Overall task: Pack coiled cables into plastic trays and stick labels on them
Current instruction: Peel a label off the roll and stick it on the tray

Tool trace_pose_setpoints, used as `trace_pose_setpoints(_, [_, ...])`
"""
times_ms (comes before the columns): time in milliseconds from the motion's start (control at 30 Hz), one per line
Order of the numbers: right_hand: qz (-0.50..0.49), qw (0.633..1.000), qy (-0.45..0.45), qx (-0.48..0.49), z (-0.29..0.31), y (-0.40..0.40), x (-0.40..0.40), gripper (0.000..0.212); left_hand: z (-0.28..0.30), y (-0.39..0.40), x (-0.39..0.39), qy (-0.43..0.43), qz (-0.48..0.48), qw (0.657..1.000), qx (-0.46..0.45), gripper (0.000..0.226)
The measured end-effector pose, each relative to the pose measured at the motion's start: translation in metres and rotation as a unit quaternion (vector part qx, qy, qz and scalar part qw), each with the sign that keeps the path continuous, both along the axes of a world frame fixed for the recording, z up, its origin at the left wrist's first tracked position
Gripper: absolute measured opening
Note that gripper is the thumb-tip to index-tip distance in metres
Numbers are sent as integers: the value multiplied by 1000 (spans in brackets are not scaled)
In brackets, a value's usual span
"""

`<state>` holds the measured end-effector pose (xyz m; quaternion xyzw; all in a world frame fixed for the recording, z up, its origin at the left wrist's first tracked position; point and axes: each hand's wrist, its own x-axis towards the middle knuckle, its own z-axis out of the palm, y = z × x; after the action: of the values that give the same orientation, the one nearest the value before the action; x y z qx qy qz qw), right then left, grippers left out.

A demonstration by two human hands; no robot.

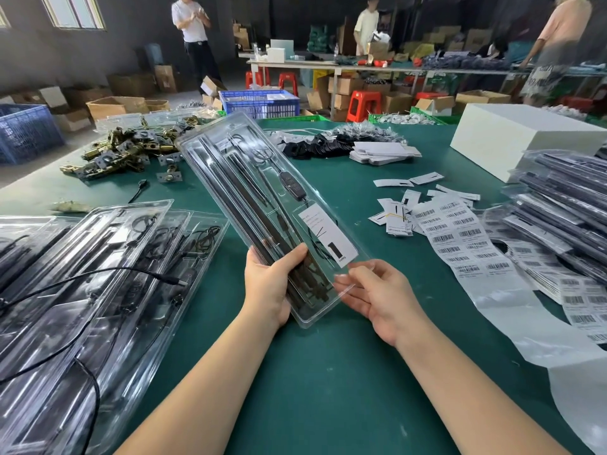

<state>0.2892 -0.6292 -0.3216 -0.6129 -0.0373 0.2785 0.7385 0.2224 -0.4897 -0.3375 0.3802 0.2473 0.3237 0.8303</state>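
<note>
A long clear plastic tray (230, 152) is held tilted above the green table (328, 372). Inside it lie black rods, a coiled cable with an inline controller (290, 183), and a white card (328, 234) printed with a large "1". My left hand (271, 284) grips the tray's near left edge, thumb over the top. My right hand (377, 297) holds the near right corner, fingers curled under it and thumb on the rim. A strip of barcode labels (460, 244) lies to the right.
Filled trays with loose cables are piled at the left (82, 274) and stacked at the right (565, 218). Small white cards (407, 182), a white box (525, 139), black parts and brass hardware (121, 152) lie farther back. People stand at far tables.
</note>
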Motion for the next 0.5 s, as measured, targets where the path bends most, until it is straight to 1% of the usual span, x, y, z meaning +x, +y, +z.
trace_pose_setpoints(100, [-1, 1000, -17, -12, 1, 0, 1, 14, 0, 0, 1, -3, 0, 1000, -2, 47])
trace_pose_setpoints(233, [18, 999, -35, -10, -3, -4, 0, 9, 1, 1, 0, 2, -3, 1000, 13, 47])
trace_pose_setpoints(300, [25, 999, -38, -1, -5, -7, 0, 7, 0, 1, 1, 6, -5, 1000, 12, 49])
trace_pose_setpoints(367, [21, 999, -38, 22, -5, -8, -1, 11, 0, 3, 0, 5, -13, 1000, 4, 51])
trace_pose_setpoints(433, [-1, 997, -74, 19, -4, -8, 1, 19, 2, 7, -2, 11, -38, 999, -2, 49])
trace_pose_setpoints(500, [-3, 992, -123, -6, 0, -11, 5, 19, 5, 12, -7, 31, -90, 995, 8, 41])
